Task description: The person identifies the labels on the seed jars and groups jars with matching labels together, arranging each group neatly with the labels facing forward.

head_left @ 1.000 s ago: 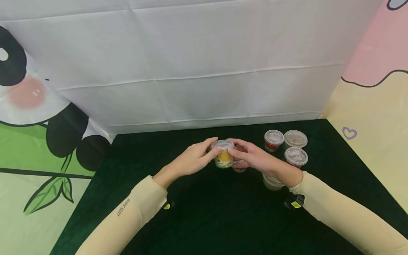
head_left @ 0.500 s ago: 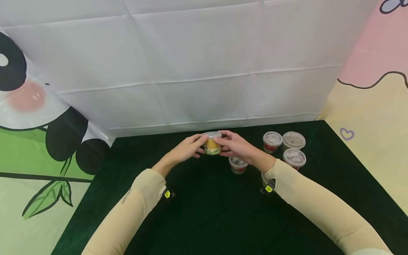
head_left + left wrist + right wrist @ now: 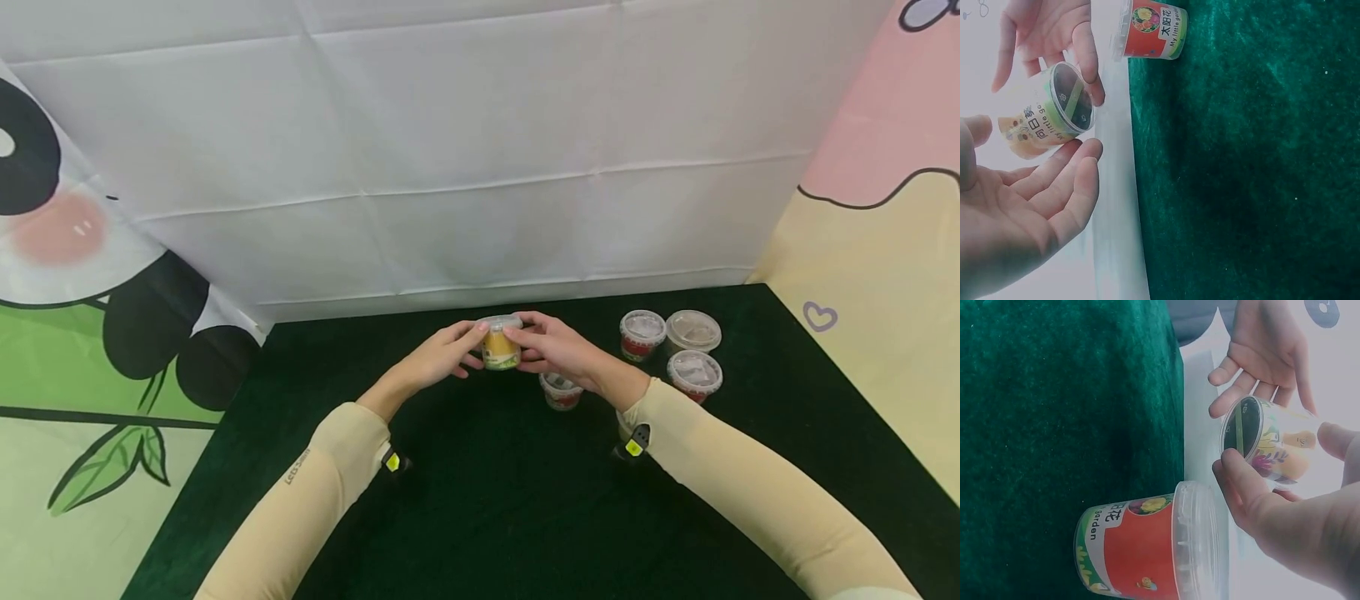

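A small clear-lidded plastic cup (image 3: 500,348) with a yellow printed label is raised between both hands over the far part of the dark green table. My left hand (image 3: 437,360) grips its left side, thumb near the lid. From the right, my right hand (image 3: 562,352) grips the same cup, thumb in front and fingers around the side. Its dark base (image 3: 1243,427) shows in the right wrist view. Close below my right hand stands a red-labelled cup (image 3: 561,393), also visible in the left wrist view as a red cup (image 3: 1157,28).
To the right stand two red-labelled cups (image 3: 642,335) (image 3: 696,377) and a wider lidded tub (image 3: 693,332). Another tub is mostly hidden beneath my right wrist. White cloth (image 3: 480,167) hangs behind the green table (image 3: 480,500); printed cloths flank both sides.
Both hands have carried the yellow-labelled cup left and slightly away, uncovering the red-labelled cup. Over the last half second it has dipped only slightly.
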The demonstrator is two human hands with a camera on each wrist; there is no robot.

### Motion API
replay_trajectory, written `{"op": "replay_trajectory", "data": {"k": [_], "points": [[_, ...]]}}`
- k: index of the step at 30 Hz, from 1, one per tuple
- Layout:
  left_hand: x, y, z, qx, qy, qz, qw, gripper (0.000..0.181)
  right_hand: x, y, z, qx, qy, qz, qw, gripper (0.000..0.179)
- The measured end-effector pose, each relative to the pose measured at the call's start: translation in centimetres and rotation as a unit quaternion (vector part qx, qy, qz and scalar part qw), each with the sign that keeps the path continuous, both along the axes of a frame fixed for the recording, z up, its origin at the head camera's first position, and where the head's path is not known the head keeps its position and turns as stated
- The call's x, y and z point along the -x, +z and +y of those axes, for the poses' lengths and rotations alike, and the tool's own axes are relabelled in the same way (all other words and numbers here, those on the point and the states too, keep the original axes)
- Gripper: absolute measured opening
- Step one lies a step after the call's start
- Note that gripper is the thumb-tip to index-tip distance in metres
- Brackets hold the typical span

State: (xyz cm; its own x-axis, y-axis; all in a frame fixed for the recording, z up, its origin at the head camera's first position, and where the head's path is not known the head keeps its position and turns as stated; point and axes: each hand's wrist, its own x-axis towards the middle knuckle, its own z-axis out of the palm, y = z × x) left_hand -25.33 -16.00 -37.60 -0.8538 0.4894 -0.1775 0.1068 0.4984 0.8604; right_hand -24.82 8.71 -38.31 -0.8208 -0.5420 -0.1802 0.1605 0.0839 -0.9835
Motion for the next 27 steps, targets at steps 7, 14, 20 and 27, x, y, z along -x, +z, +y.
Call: {"op": "replay_trajectory", "data": {"k": [7,14,20,27], "points": [[-0.3,-0.5,-0.1,-0.004,0.0,0.001,1.0,0.065,0.0,-0.5,0.2,0.002,0.002,0.001,1.0,0.065],[-0.7,-0.9,-0.4,-0.009,0.014,0.006,0.9998,0.065,-0.2,-1.0,-0.3,0.011,0.0,0.002,0.9999,0.066],[-0.8,-0.9,-0.4,-0.017,0.03,0.007,0.9994,0.065,-0.2,-0.7,-0.6,0.02,-0.014,0.0,0.9997,0.069],[-0.9,-0.8,-0.2,-0.022,0.038,0.003,0.9991,0.069,-0.4,-0.3,-0.7,0.021,-0.004,0.015,0.9997,0.063]]}}
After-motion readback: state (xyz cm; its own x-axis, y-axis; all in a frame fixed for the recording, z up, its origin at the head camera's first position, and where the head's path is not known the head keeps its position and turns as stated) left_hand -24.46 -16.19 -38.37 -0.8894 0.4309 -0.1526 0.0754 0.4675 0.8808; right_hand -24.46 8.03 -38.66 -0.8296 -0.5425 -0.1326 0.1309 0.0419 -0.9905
